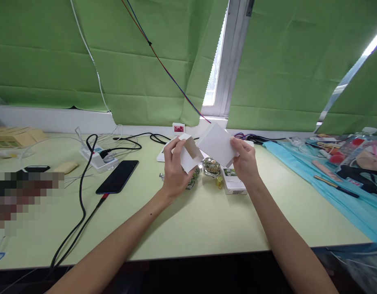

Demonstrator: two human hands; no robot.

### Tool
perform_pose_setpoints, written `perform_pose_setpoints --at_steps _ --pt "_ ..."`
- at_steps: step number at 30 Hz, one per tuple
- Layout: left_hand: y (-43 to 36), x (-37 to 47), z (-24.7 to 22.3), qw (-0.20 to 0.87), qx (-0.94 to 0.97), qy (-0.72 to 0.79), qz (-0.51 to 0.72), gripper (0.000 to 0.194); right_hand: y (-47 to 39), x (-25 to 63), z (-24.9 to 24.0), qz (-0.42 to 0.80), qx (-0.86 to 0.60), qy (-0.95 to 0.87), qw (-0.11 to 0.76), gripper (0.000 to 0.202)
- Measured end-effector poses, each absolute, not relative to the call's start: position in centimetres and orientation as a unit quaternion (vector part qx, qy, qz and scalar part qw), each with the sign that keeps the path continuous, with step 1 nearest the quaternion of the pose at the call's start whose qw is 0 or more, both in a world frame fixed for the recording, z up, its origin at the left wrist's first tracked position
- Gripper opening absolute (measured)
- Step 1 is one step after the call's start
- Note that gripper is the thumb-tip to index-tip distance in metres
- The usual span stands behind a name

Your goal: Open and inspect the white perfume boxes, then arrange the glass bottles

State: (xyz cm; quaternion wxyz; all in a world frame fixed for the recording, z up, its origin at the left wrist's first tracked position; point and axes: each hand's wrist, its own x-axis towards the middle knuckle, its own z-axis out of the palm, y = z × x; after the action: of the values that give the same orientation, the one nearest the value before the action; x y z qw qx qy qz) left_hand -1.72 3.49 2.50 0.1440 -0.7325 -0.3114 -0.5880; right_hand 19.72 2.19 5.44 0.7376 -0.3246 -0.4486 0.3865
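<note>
My left hand is wrapped round a small white open box, whose hollow inside faces right. Between the thumb and fingers of my right hand is a flat white card, tilted, its left corner close to the box's opening. Whether the two touch I cannot tell. Below the card sits a round, shiny glass-like ornament. A similar green and silver piece is partly hidden behind my left hand. A small yellow piece and a white printed box lie beside them.
A black phone with a cable plugged in lies on the left, near a white power strip. Black cables run to the table's front edge. On the right, blue sheeting carries a pen, a glue gun and a bottle. Green curtains hang behind.
</note>
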Motion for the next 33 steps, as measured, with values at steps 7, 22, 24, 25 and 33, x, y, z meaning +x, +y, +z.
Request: perform_pose_setpoints --at_steps 7,22,24,25,33 --pt "3.9 -2.0 2.5 0.162 -0.732 -0.338 -0.568 0.063 2.1 19.4 5.3 0.349 -0.331 -0.482 0.732 0.026" --pt "4.8 -2.5 2.4 0.206 -0.750 -0.297 -0.554 0.070 1.6 19.1 5.2 0.214 -0.410 -0.551 0.695 0.031" --pt "4.9 -2.5 2.3 0.207 -0.752 -0.299 -0.550 0.071 1.5 19.0 5.3 0.200 -0.415 -0.555 0.693 0.032" --pt "4.9 -2.5 2.3 0.207 -0.753 -0.300 -0.548 0.072 1.4 19.0 5.4 0.189 -0.418 -0.560 0.690 0.032" --pt "5.1 -2.8 2.1 0.202 -0.769 -0.303 -0.525 0.082 0.7 18.4 5.4 0.085 -0.447 -0.613 0.646 0.026"
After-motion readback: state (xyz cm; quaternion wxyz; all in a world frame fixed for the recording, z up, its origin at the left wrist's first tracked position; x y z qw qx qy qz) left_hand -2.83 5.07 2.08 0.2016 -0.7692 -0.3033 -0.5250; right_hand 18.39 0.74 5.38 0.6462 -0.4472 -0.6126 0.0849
